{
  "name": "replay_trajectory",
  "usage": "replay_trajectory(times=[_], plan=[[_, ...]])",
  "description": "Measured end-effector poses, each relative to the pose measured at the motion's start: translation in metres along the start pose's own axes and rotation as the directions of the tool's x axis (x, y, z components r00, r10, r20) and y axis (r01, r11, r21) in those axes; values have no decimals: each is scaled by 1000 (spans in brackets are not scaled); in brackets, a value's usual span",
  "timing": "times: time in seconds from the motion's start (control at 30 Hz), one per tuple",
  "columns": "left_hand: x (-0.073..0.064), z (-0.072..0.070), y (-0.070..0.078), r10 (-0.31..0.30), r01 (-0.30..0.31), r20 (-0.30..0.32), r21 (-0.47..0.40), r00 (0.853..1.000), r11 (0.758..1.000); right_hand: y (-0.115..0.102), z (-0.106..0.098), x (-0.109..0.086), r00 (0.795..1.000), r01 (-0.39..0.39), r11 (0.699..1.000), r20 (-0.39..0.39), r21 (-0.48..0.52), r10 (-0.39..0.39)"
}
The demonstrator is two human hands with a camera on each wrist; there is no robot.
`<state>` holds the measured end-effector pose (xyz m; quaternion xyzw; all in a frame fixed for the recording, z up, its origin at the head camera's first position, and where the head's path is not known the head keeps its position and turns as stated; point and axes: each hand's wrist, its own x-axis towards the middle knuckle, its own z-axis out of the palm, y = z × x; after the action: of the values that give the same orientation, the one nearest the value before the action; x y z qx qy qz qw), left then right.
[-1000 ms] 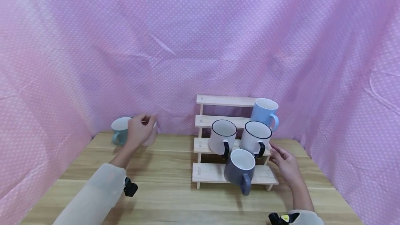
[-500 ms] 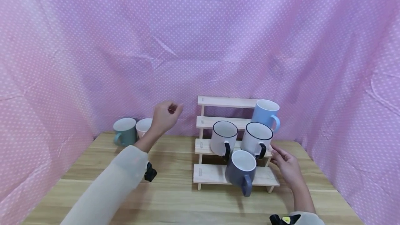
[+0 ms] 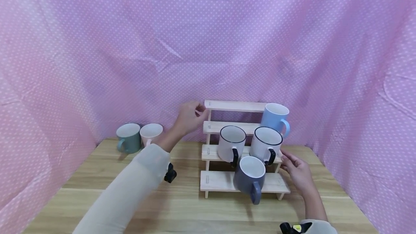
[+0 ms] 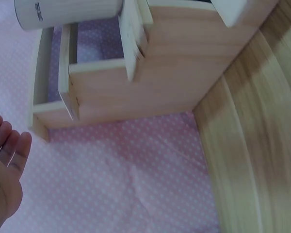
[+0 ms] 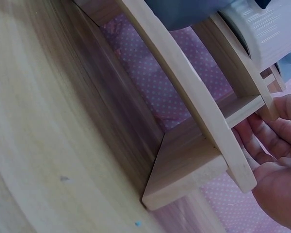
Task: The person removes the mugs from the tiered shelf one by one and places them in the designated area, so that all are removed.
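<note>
A tiered wooden rack (image 3: 221, 181) stands on the table with mugs on it. My right hand (image 3: 299, 176) holds the rack's right side, thumb by a shelf end and fingers behind it in the right wrist view. Beside the rack's upper left end is my left hand (image 3: 189, 117), holding nothing; its fingers (image 4: 20, 150) look loose and apart from the wood. Two white mugs with black rims, a left one (image 3: 225, 150) and a right one (image 3: 261, 147), share one shelf. A grey mug (image 3: 243, 178) sits lowest, and a light blue mug (image 3: 271, 119) higher at the right.
At the table's back left, a green mug (image 3: 132, 143) and a pale pink mug (image 3: 145, 138) stand side by side. Pink dotted cloth (image 3: 201, 39) hangs behind and along both sides. The wooden tabletop (image 3: 195, 212) extends in front of the rack.
My left hand has moved right from the pale pink mug to the rack's upper left end, uncovering that mug. The right hand stays at the rack's side; the mugs have not moved.
</note>
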<state>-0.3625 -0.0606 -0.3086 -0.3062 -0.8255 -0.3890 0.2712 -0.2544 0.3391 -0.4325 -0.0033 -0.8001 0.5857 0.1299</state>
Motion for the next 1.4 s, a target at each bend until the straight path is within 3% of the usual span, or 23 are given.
replay_trajectory(times=[0.13,0.33,0.47,0.67,0.87,1.03,1.4], plan=[[5,8,11,0,2,82,-25,997,1000,0,1,-1,1000,-19,1000,2,-2,19],[14,20,27,25,-31,176,31,984,999,-2,1,0,1000,-6,1000,7,29,6],[18,27,35,44,-48,237,14,971,999,-1,0,1,1000,14,999,16,31,-14],[21,40,52,34,-25,325,-33,945,999,3,0,4,998,49,997,25,65,-51],[29,57,70,90,-74,359,-59,929,996,6,1,6,996,85,986,22,142,-89],[33,71,80,123,-111,391,-53,912,992,8,0,7,997,73,990,24,120,-76],[37,95,104,165,-129,439,-112,883,985,7,-2,6,998,61,996,26,58,-62]])
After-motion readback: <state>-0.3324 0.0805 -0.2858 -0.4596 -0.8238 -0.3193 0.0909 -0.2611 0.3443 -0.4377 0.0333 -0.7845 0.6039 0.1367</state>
